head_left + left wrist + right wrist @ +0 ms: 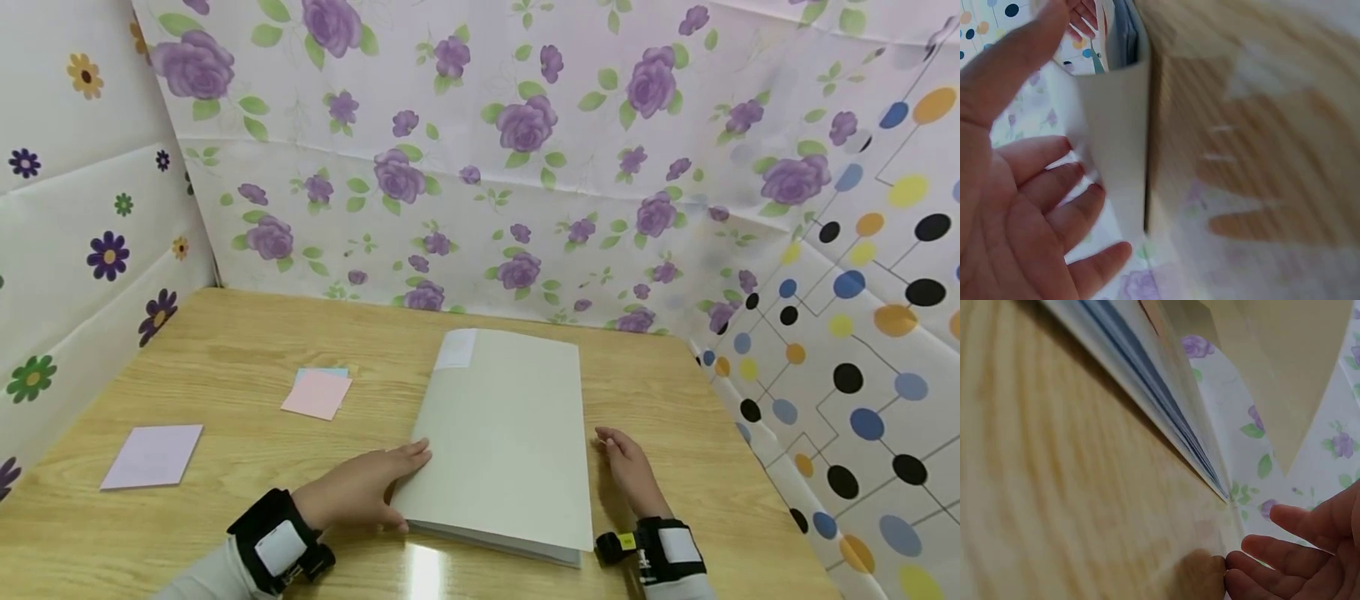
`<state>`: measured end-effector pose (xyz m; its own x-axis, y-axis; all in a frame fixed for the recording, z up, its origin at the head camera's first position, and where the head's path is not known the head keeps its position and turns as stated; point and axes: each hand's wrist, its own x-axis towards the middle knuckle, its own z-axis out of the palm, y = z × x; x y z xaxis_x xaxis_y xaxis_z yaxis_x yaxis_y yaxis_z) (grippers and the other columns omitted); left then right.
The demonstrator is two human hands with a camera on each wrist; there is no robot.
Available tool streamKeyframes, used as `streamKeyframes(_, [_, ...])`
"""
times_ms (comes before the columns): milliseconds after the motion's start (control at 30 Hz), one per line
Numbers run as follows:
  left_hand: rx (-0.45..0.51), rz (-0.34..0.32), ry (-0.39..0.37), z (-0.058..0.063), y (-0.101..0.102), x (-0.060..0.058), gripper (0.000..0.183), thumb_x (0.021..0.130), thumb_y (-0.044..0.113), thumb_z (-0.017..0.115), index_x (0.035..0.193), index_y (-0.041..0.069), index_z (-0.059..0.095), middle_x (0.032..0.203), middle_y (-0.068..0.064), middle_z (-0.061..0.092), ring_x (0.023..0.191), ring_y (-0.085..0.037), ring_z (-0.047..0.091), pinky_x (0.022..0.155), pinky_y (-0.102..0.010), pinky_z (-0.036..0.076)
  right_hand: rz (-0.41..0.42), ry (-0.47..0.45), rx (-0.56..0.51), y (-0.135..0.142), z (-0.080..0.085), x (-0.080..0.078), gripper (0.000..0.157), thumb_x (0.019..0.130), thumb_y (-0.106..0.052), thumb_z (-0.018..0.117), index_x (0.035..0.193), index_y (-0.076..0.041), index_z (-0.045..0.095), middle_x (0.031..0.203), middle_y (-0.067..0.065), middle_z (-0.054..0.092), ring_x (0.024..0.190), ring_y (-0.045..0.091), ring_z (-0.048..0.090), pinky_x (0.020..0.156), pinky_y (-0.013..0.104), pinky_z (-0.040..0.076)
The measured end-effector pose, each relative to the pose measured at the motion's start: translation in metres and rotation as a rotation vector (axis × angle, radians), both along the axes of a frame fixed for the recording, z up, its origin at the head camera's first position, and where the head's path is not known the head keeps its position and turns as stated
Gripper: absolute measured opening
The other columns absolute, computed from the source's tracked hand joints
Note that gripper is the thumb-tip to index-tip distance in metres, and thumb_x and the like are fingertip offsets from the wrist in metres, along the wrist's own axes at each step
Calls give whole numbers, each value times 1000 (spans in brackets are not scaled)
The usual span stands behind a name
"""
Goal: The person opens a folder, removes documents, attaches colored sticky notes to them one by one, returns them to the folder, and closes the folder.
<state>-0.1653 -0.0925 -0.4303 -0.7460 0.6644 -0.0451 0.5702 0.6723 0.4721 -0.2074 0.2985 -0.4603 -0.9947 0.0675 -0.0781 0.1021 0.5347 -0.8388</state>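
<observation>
A cream document folder (510, 442) lies on the table with its cover standing slightly ajar and a pale label (456, 348) at its far left corner. My left hand (367, 487) rests against the folder's spine (1116, 137), fingertips along it and thumb at the near corner. Its fingers are spread and gently bent. Bluish-grey sheets (1154, 381) show between the covers in the right wrist view. Beside the folder's open edge, my right hand (628, 471) stands on its side by the table, holding nothing, fingers loosely extended.
To the left lie a lilac paper square (152, 457) and a pink sticky note (317, 394) overlapping a light blue one (341, 372). The wooden table (247, 342) meets a rose-patterned backdrop (420, 225) behind, with patterned sheets on both sides.
</observation>
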Motion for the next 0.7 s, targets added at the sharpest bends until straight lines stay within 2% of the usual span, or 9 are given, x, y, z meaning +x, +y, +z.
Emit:
streamKeyframes(167, [-26, 13, 42, 1, 8, -1, 88, 61, 37, 78, 133, 3, 40, 142, -10, 33, 127, -26, 37, 99, -41, 36, 15, 5, 99, 0, -2, -1, 35, 97, -10, 29, 126, 1, 47, 127, 22, 47, 122, 34, 40, 100, 48, 33])
streamKeyframes(500, [-124, 42, 191, 2, 23, 3, 86, 53, 41, 79, 125, 4, 51, 133, -12, 46, 117, -28, 49, 87, -36, 46, 29, 18, 124, -2, -5, -1, 33, 96, -10, 34, 124, 0, 49, 126, 21, 49, 120, 34, 42, 97, 47, 35])
streamKeyframes(700, [-174, 73, 187, 8, 31, 7, 86, 53, 43, 79, 124, 4, 51, 132, -12, 47, 114, -29, 51, 81, -36, 49, 55, 76, 157, -3, -8, 1, 30, 93, -11, 45, 119, 1, 53, 118, 20, 56, 112, 33, 50, 91, 45, 41])
